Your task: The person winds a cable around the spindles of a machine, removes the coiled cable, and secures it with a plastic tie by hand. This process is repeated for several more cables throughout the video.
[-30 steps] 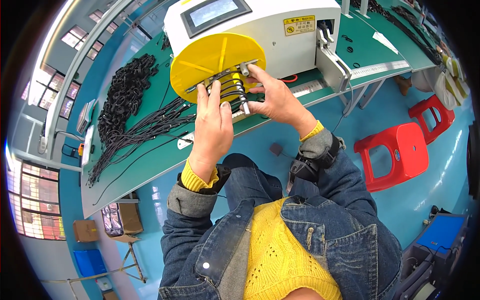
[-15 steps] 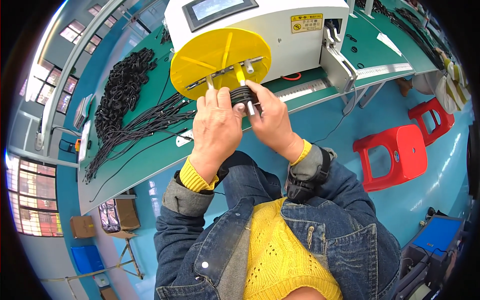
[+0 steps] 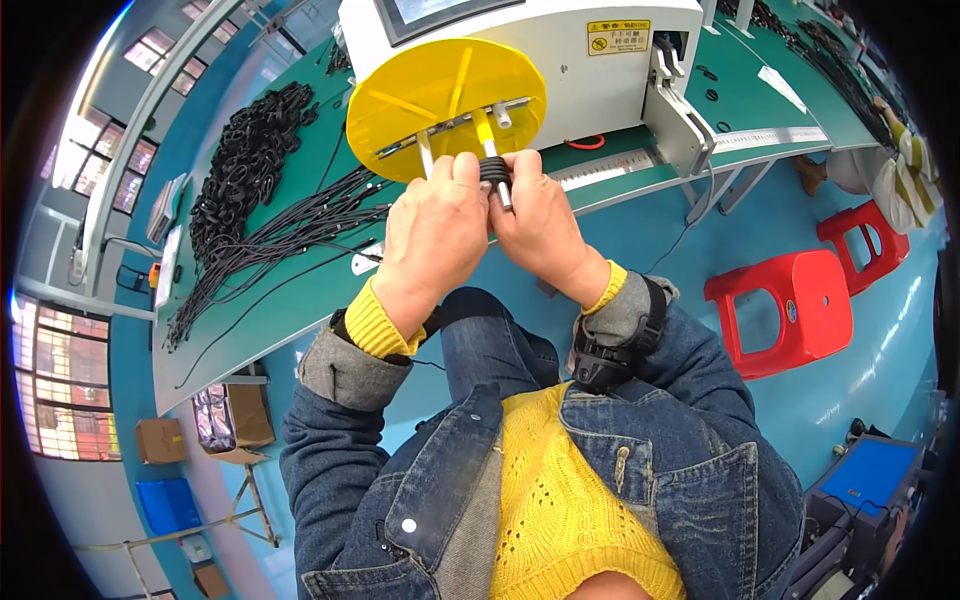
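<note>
A coil of black cable (image 3: 494, 173) is looped round a metal peg (image 3: 505, 198) that sticks out from a round yellow disc (image 3: 395, 125). My left hand (image 3: 437, 232) is closed on the coil's left side, its fingers curled near a second peg (image 3: 425, 153). Against the coil's right side my right hand (image 3: 541, 226) is closed too, fingers bent behind the cable. Both thumbs meet just below the coil. Most of the loop between the pegs is hidden by my hands. The disc belongs to a white winding machine (image 3: 560, 75) with a screen.
Left on the green table (image 3: 250, 330) lie a heap of coiled black cables (image 3: 245, 170) and a bundle of loose cables (image 3: 270, 245). A steel ruler (image 3: 610, 167) runs along the table's front edge at right. Two red stools (image 3: 790, 310) stand on the blue floor.
My hands have drawn closer together around the coil. My right thumb has come down off the front of the cable, and the peg's tip shows more. The view has shifted slightly.
</note>
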Demonstrator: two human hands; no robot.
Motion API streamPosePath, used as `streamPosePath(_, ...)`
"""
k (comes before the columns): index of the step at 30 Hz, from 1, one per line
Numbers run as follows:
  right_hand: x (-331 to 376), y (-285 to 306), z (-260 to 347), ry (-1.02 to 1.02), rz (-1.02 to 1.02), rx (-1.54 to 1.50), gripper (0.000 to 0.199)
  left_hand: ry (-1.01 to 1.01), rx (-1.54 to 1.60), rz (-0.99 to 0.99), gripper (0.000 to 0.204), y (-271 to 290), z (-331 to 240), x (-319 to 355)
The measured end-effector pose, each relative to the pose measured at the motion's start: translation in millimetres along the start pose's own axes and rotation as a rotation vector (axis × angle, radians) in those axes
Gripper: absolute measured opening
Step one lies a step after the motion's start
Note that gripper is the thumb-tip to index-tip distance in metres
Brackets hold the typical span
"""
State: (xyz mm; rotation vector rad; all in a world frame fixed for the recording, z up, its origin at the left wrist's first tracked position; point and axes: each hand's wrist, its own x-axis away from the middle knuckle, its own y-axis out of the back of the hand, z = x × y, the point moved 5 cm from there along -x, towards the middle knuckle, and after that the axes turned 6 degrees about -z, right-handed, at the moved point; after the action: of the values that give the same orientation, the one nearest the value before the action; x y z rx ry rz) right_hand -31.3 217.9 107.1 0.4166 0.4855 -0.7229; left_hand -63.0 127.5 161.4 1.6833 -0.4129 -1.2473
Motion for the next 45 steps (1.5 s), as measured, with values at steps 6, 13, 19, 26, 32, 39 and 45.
streamPosePath(6, 38.1, 16.8, 10.4, 0.015, 0.084, -0.007, 0.023, 0.030, 0.045, 0.004, 0.014, 10.1, -29.6, 40.1)
streamPosePath(13, 61.6, -3.0, -48.4, 0.102, 0.426, 0.177, 0.018, 0.294, 0.656, 0.496, 0.033, -57.6, 8.1, 87.8)
streamPosePath(19, 74.1, -7.3, -48.7, 0.013, 0.498, 0.052, 0.014, 1.161, 1.535, 0.490, 0.052, -95.1, 17.4, 116.4)
streamPosePath(26, 82.2, -11.5, -47.1, 0.011, 0.591, 0.097, 0.014, 1.069, 1.657, 0.936, 0.047, -85.4, -4.2, 117.8)
streamPosePath(32, 84.4, -17.1, -37.4, 0.238, 0.928, 0.380, 0.016, 1.004, 1.389, 1.355, 0.028, -113.4, 2.2, 136.0)
streamPosePath(39, 102.0, -12.9, -61.5, 0.033, 0.651, -0.010, 0.020, 0.964, 1.633, 1.222, 0.020, -115.6, -8.4, 143.4)
streamPosePath(45, 115.8, -16.3, -71.2, -0.007, 0.617, 0.093, 0.016, 1.121, 1.639, 1.264, 0.018, -112.7, -10.5, 152.3)
